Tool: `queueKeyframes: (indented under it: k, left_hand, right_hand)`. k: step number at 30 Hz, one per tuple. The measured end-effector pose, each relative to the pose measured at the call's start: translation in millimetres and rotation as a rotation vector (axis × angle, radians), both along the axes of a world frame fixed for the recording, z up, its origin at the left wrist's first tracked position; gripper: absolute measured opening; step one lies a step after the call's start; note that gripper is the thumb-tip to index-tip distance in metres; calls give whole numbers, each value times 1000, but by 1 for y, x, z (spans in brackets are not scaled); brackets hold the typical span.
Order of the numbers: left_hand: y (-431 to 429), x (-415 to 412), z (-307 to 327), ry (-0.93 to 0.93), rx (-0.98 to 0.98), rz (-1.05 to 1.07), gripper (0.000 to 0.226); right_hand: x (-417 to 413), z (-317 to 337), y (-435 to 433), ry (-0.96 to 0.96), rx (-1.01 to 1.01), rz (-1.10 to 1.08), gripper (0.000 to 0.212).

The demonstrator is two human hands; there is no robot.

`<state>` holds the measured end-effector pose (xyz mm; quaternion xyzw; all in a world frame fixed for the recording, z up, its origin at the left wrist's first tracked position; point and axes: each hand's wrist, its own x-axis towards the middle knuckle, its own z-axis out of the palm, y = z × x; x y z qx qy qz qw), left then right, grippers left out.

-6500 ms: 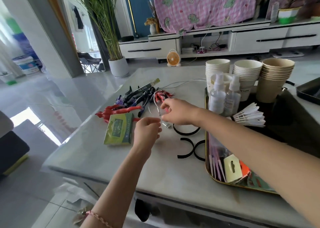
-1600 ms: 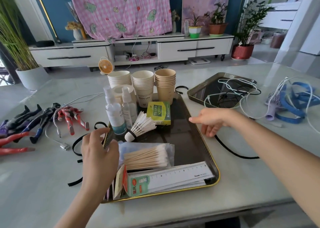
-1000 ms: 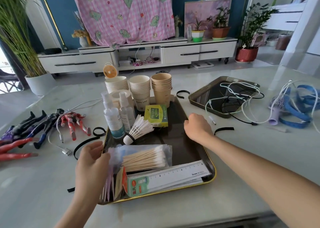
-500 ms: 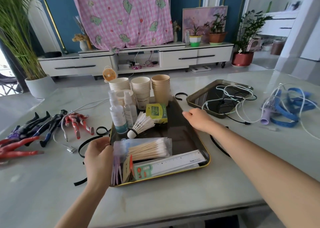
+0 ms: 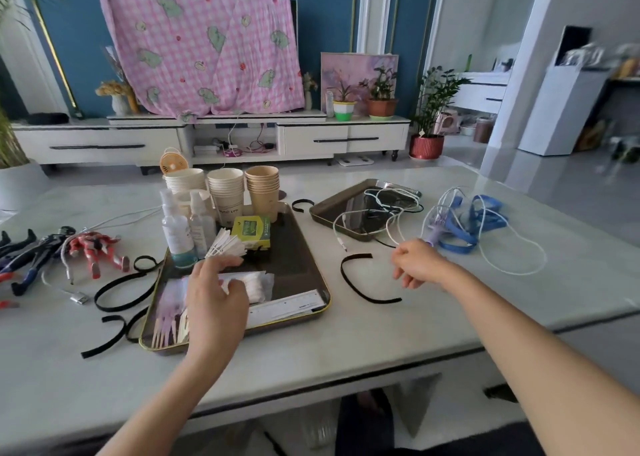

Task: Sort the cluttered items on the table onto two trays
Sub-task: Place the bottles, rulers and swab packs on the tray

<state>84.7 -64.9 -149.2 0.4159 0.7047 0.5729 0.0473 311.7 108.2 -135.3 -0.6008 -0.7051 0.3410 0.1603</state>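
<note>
Your right hand, fingers half curled and holding nothing, hangs near the white cable spilling from the far tray, while your open left hand presses on the near tray, so pulling the cable could drag the blue cord tangled with it.

Marble table, two trays (cables, toys)

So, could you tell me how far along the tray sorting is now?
About halfway. Done: cups, bottles and ruler sit on the near tray; some cables lie in the far tray. In hand: the left hand hovers there; the right hand holds nothing. Left: toy figures, black straps, blue cords.
</note>
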Motion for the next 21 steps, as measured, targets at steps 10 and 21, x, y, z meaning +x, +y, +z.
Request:
queueKeyframes:
  k: [10,21]
  left_hand:
    - [34,86,26,135,-114,-281,28]
    - [118,133,13,179,-219,-494,32]
  right_hand:
    - [79,-28,15,187,32,-364,17]
    - [38,-21,91,-249,392,-228,29]
